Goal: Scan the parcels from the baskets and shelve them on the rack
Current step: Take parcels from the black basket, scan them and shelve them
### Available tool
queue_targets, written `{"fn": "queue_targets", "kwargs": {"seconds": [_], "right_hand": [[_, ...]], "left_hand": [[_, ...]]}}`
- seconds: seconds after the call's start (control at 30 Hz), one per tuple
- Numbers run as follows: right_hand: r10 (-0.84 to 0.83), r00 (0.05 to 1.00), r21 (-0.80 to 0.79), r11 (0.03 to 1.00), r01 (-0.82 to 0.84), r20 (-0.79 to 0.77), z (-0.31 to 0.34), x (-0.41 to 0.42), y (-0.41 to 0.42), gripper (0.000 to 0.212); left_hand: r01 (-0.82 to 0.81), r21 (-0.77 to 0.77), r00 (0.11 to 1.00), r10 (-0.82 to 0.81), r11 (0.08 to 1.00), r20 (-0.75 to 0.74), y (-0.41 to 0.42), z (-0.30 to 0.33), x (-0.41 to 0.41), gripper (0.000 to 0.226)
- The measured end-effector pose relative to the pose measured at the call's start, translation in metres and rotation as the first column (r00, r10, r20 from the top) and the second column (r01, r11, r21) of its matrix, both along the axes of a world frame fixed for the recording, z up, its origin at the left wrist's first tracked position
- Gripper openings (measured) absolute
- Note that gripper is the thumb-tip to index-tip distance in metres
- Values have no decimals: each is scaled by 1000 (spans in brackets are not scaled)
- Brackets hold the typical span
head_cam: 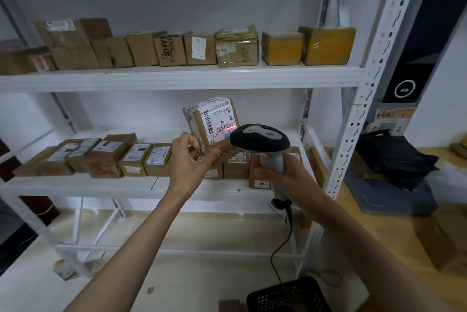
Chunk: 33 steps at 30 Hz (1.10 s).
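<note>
While the left hand point(192, 160) pinches the parcel point(211, 121) upright at frame centre, label facing the scanner point(260, 138) gripped by the right hand point(280, 172), the middle shelf point(101, 185) lies directly behind.

Brown labelled parcel point(211, 119) upright, tilted, held before rack point(182, 79); red scan line on barcode.

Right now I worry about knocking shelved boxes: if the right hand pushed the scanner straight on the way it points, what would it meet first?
Most likely the parcel gripped by the left hand: the right hand's scanner casts its red light on that label. Depth is unclear.
</note>
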State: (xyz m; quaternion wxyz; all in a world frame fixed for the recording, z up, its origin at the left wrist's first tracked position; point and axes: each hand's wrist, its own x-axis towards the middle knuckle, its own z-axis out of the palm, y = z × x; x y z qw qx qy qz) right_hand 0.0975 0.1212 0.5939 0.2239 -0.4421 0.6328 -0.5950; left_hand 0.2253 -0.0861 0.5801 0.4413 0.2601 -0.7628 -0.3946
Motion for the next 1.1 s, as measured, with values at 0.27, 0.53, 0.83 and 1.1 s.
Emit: {"fn": "queue_targets", "kwargs": {"seconds": [0.27,0.53,0.83,1.1], "right_hand": [[26,1000,4,1000,-25,-10,16,2,7,11],[-20,998,-146,989,28,51,71,-8,-11,23],[-78,993,-396,918,34,-94,188,-20,-46,33],[-35,972,-448,891,-74,-231,274,-24,-61,32]], "left_hand": [[-3,-36,999,1,999,-54,2,13,0,40],[0,-138,995,-15,990,-102,-12,85,-1,38],[128,-137,950,-161,982,-269,-23,211,-11,40],[212,-170,913,-257,962,-316,-28,300,-9,59]]}}
